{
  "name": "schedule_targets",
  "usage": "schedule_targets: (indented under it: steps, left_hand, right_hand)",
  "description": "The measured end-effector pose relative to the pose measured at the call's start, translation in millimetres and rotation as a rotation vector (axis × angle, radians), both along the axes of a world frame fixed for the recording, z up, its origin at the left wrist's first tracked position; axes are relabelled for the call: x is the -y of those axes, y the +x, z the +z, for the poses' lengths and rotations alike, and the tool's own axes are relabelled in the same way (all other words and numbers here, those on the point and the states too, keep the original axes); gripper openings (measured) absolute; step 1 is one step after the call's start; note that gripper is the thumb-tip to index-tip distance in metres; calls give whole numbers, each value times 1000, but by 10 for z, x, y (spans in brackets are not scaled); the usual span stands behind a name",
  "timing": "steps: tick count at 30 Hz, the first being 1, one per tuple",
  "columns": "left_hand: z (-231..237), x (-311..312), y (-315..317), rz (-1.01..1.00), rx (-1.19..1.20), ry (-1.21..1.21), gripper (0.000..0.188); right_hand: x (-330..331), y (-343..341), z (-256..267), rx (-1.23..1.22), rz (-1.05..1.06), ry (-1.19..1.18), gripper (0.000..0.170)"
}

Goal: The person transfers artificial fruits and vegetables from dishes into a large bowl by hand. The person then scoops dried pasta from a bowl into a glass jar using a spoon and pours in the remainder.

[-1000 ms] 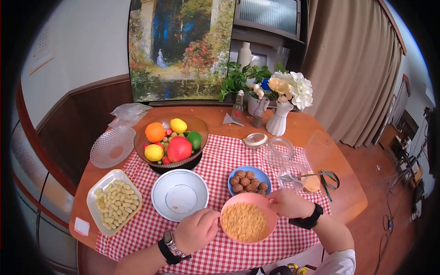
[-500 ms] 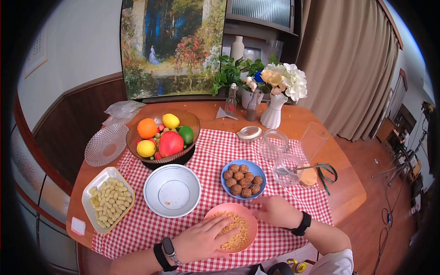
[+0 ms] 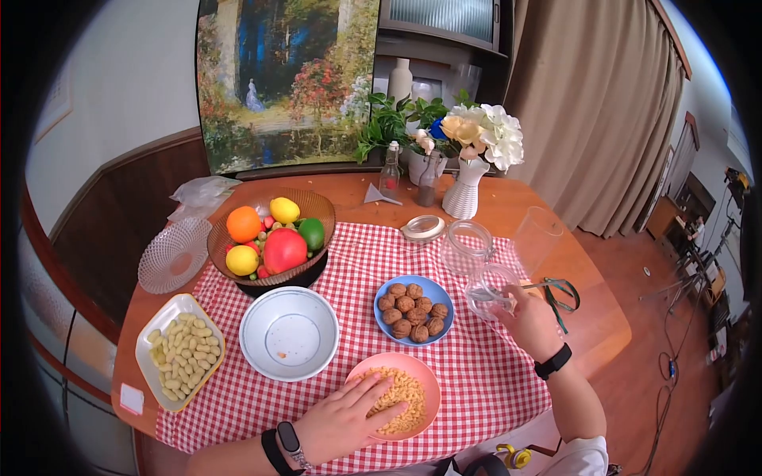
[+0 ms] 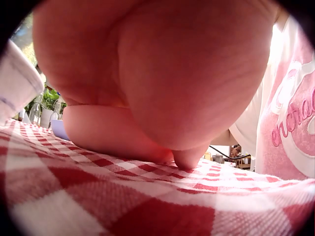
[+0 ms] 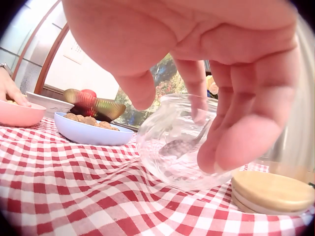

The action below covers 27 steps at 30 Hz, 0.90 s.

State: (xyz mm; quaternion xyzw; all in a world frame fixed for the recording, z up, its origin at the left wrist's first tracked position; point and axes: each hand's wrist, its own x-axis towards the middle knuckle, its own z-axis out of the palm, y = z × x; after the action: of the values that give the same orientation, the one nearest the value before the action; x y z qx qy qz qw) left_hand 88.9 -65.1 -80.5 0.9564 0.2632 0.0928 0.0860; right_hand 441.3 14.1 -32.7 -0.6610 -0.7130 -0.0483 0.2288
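Away from the pink bowl (image 3: 430, 389) goes the person's right hand (image 3: 532, 321), and I now see it over the glass jar (image 5: 152, 145). From my end, the right wrist view shows its fingers loosely bent with the thumb well apart, nothing pinched between them; a spoon (image 5: 177, 147) leans inside the jar (whether a fingertip touches its handle, I can't tell). Beside the jar lies a round wooden lid (image 5: 273, 187).

I see the left hand (image 3: 345, 416) spread, fingers nearly straight across the yellow grains (image 3: 409, 397) in the pink bowl. That bowl sits on the checked cloth (image 3: 484, 381), near the blue bowl (image 5: 88, 133) of walnuts (image 3: 413, 309).
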Motion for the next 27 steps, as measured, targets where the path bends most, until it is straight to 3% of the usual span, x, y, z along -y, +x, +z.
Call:
schedule_targets:
  steps: [3,4,12,13,18,19,22,24,25,27]
  left_hand:
    - [-4,-21,9,-6,13,23,78]
    - [52,-26,10,-13,14,-13,78]
    - [379,-178,76,27,42,-110,81]
    - [467,-228,109,64,-57,-93,79]
    - [708,-644,372,84,-8,-81,73]
    - [692,-788,425,116,-26,5,70]
    - [721,-1287,610,172,-42,155,61]
    - [682,-1645,688,320,-164,72,61]
    - [641,-1801,712,323,-162,78,61]
    - [534,-2081,731,404,-276,-16,61]
  right_hand:
    - [65,98,113,-144,-127,122,29]
    - [82,176,167,-73,-136,220,24]
    - [134,1170,132,-130,-247,331,9]
    - [160,1334,104,-307,-194,288,8]
    - [-25,1659,199,-927,-95,276,5]
    - [-183,1823,120,-880,-123,227,6]
    - [-659,2122,-107,-788,-148,-42,37]
    - [-883,2009,-162,-894,-106,-87,76]
    - [-981,1940,-150,-893,-102,-82,76]
    - [-1158,1836,-128,-879,-59,-143,104]
